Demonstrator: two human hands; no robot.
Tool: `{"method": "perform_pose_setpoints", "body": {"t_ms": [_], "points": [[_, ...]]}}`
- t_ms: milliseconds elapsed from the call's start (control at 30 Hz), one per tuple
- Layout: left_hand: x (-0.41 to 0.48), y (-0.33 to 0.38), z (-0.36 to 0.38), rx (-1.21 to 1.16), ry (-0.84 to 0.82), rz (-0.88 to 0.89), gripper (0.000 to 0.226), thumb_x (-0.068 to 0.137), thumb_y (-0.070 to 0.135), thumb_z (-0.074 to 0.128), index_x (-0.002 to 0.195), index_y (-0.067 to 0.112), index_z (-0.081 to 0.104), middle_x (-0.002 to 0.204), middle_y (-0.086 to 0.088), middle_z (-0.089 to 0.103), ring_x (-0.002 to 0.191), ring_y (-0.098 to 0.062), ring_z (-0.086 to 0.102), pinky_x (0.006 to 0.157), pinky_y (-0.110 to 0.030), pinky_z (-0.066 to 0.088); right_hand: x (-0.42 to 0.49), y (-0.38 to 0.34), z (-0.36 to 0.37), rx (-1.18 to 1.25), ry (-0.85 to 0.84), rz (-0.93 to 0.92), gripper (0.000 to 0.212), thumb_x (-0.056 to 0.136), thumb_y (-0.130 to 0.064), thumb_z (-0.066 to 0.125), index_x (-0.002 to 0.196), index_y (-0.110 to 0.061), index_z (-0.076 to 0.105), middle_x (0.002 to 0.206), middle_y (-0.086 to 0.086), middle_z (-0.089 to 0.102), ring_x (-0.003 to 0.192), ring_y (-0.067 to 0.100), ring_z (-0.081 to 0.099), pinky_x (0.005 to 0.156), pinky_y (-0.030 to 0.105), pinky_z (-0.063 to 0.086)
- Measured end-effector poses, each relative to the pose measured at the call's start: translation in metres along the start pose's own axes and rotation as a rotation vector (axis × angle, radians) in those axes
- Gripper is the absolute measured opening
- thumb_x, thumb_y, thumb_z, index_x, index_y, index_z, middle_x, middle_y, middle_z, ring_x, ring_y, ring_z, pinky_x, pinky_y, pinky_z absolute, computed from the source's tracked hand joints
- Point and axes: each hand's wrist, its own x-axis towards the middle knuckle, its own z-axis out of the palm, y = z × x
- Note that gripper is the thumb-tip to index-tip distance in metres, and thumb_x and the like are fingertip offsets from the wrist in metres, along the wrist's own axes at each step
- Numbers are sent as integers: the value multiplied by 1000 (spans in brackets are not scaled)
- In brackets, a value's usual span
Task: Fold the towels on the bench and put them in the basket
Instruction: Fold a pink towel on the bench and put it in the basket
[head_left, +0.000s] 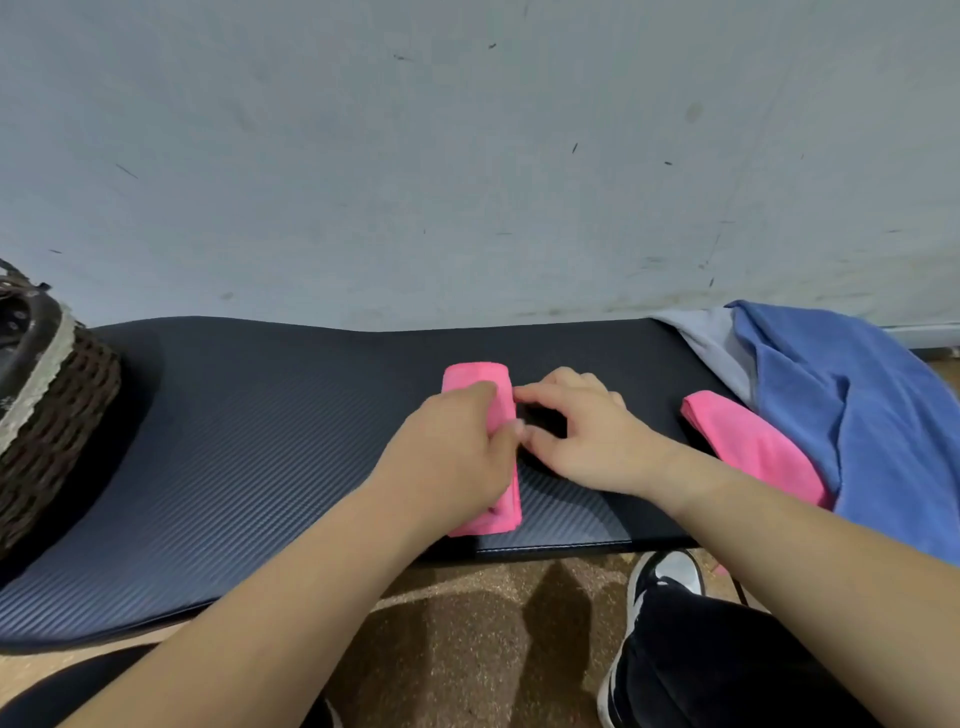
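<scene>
Pink and folded into a narrow strip, the pink towel (475, 376) lies mid-frame on the black tabletop (260, 441) in the head view. It sits mostly under the left grip (457, 452), whose curled fingers clasp its right edge. The right grip (587, 431) is just beside it, arched fingertips touching that edge and holding nothing. Lifted one-handed, the layers could slide open on the way to the basket (52, 405) at far left.
</scene>
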Motion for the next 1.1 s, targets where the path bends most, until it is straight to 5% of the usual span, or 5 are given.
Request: {"method": "perform_pose_setpoints", "body": {"t_ms": [233,567,733,900,1100], "points": [[-4,-20,3,-23,36,-235,92,77,59,76,151,22,34,132,1,46,109,-18,59,86,-33,51,6,-5,0,17,-9,73,28,98,-59,52,111,-41,69,108,-12,52,117,15,40,106,40,28],[-10,-27,-11,-301,-120,-111,35,74,30,82,97,34,57,92,9,63,84,-12,62,71,-36,54,3,-3,-14,338,-109,38,92,76,-17,85,154,-33,40,144,-17,54,133,-1,49,106,17,41],[-27,-37,-45,-340,-162,-9,36,75,29,87,103,39,68,101,18,69,93,0,66,82,-28,58,-5,-18,-17,586,-263,-36,39,72,-6,82,109,-13,71,102,3,75,95,16,70,85,33,55],[-50,-59,-60,-319,-182,-295,46,72,62,82,100,30,68,87,7,74,79,-10,70,71,-36,61,-2,-47,-11,795,-247,116,28,90,1,69,116,-7,71,112,17,75,100,29,73,87,43,59],[-67,-84,-103,-844,-14,-438,51,73,27,92,115,19,65,113,-7,72,97,-22,75,79,-40,64,-8,-98,5,1045,-170,280,26,95,-11,66,120,-9,68,104,18,76,90,32,73,85,45,60]]}}
